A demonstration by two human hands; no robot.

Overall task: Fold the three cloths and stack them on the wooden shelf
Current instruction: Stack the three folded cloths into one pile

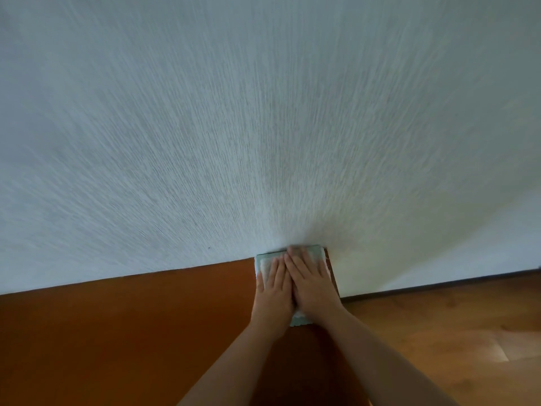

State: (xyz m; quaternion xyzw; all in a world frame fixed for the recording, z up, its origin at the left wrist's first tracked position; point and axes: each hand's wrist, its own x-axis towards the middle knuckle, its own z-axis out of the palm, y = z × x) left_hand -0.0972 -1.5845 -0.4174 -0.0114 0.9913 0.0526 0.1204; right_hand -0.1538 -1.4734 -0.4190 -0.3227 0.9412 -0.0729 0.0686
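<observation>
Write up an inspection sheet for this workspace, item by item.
Surface: wooden shelf top, reddish-brown, against the wall.
Job's things: folded cloths, pale green and white, stacked at the shelf's right end by the wall; count unclear.
Clutter: nothing seen.
Hands: left hand and right hand side by side, fingers straight, pressing flat on the cloths.
Cables: nothing seen.
Surroundings: white textured wall; wooden floor to the right.
</observation>
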